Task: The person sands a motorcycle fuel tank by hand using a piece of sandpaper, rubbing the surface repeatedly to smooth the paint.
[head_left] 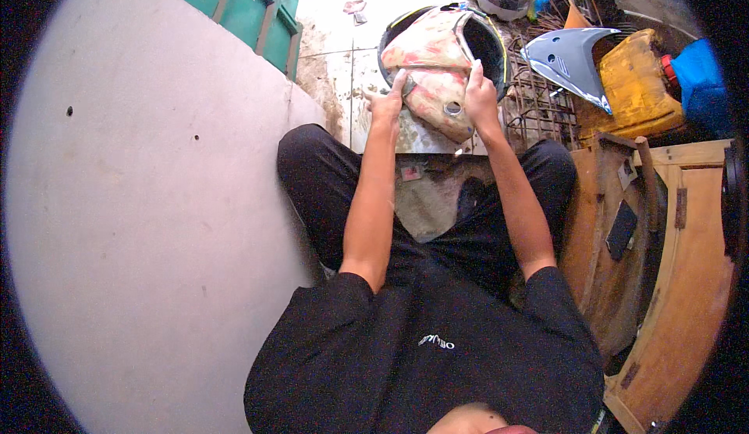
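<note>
A curved motorcycle body panel (438, 83), cream with reddish sanded-looking patches and a round hole, lies tilted across a round black tub (499, 48). My right hand (480, 100) grips the panel's right edge, thumb on top. On the opposite edge is my left hand (385, 104), its thumb side against the panel and some fingers sticking out to the left. A small dark grey patch (409, 86) shows beside the left fingertips; whether it is a loose piece or part of the panel I cannot tell. The undersides of both grips are hidden.
A pale wall (172, 200) rises close on my left, with a green crate (234, 5) beyond. To the right are a rusty metal grid (542, 98), a grey body panel (569, 59), a yellow jerrycan (640, 87) and a wooden cabinet (679, 262). A crumpled scrap (355, 11) lies on the tiles.
</note>
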Demonstrator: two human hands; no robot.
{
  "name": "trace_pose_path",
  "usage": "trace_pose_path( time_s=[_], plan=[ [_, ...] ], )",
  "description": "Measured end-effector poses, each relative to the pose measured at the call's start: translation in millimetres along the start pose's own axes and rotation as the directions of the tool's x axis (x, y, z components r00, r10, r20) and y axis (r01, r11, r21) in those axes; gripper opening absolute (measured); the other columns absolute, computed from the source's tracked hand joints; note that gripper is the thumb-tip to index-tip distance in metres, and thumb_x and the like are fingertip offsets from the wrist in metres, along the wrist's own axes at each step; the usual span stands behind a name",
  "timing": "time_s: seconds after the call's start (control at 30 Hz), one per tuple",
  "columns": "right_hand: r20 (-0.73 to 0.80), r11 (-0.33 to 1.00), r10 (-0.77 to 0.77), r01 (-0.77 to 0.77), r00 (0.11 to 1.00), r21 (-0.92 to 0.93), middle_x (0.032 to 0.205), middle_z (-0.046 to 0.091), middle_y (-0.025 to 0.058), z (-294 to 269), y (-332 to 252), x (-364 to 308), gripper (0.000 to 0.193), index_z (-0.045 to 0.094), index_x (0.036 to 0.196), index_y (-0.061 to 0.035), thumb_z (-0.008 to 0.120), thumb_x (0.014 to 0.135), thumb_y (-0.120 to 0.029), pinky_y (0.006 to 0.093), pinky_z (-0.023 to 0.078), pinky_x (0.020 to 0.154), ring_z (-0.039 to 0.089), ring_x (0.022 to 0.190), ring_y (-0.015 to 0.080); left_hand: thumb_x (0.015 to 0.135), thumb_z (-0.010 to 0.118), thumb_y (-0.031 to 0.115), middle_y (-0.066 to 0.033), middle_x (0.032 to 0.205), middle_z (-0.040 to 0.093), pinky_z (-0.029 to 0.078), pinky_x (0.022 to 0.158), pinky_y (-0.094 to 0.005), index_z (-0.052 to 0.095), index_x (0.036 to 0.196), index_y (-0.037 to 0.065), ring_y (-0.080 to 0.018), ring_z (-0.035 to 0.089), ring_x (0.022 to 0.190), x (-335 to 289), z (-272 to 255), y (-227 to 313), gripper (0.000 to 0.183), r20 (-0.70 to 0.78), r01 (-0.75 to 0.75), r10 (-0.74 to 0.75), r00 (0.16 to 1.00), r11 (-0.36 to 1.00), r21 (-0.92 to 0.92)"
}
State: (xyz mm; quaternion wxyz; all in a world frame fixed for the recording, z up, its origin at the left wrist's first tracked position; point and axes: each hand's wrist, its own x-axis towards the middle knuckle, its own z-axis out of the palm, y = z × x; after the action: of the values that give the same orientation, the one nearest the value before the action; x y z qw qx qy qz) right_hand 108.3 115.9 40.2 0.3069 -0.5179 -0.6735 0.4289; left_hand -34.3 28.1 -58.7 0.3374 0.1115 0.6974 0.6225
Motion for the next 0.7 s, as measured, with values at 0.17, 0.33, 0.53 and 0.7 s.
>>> trace_pose_path(
  time_s=[0.17,0.33,0.53,0.7],
  plan=[
    [-0.017,0.998,-0.038,0.037,0.999,-0.056,0.075,0.062,0.031,-6.8,7.5,4.4,0.071,0.063,0.075,0.0086,0.025,0.101,-0.046,0.0541,0.045,0.073,0.061,0.081,0.0481,0.078,0.078,0.039,-0.0117,0.127,0.056,0.048,0.09,-0.034,0.047,0.133,-0.003,-0.0221,0.059,0.108,-2.6,4.9,17.0,0.076,0.236,0.108,-0.058,0.97,0.973,-0.205],
    [-0.099,0.994,-0.101,0.104,0.99,0.027,0.071,0.061,0.03,0.1,18.8,7.3,0.07,0.062,0.075,0.0088,0.027,0.101,-0.046,0.0549,0.043,0.069,0.061,0.076,0.0475,0.077,0.077,0.044,-0.0125,0.127,0.056,0.042,0.1,-0.0396,0.046,0.133,-0.003,-0.0233,0.054,0.116,1.7,3.0,33.3,0.08,0.266,0.237,-0.181,0.947,0.951,-0.197],
    [-0.066,0.996,-0.083,0.084,0.994,0.011,0.07,0.061,0.0292,0.7,19.5,7.8,0.07,0.062,0.074,0.0079,0.027,0.101,-0.047,0.0544,0.043,0.067,0.06,0.073,0.0476,0.072,0.082,0.042,-0.0161,0.13,0.054,0.042,0.1,-0.0346,0.045,0.132,-0.009,-0.0238,0.052,0.118,22.0,-1.6,12.7,0.087,0.215,0.177,-0.124,0.969,0.952,-0.249],
    [-0.004,0.998,-0.05,0.05,0.999,0.039,0.07,0.062,0.0279,5.7,5.1,-0.1,0.071,0.062,0.073,0.0078,0.027,0.101,-0.047,0.0525,0.044,0.067,0.062,0.073,0.0459,0.084,0.071,0.041,-0.0101,0.127,0.057,0.045,0.097,-0.0353,0.049,0.133,0.001,-0.0205,0.056,0.114,41.5,-22.5,20.4,0.067,0.322,0.311,-0.241,0.915,0.931,-0.189]
  ],
)
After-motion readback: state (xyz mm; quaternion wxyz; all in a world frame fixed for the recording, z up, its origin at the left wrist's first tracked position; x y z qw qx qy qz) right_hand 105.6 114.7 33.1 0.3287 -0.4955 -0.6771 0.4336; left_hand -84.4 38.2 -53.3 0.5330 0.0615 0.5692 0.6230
